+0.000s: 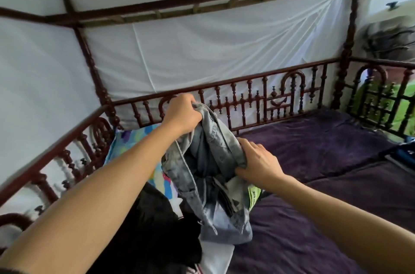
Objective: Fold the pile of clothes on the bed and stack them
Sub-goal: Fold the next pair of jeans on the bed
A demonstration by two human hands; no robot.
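A: Which step is this?

B: Early, I'd say: one piece is being lifted and opened out. A grey denim garment (213,161) hangs bunched at the centre of the frame, its lower end on the pile (157,217) of dark and white clothes at lower centre of the bed (314,217). Jeans or jacket, I can't tell.

A: And the hands?

B: The left hand (183,114) is raised, arm stretched forward, fingers curled tight round the top edge. The right hand (258,160) sits lower, pinching a side edge between thumb and fingers.

A: Next?

B: Probably find the corners, spread it flat on the bare purple cover to the right, then fold.
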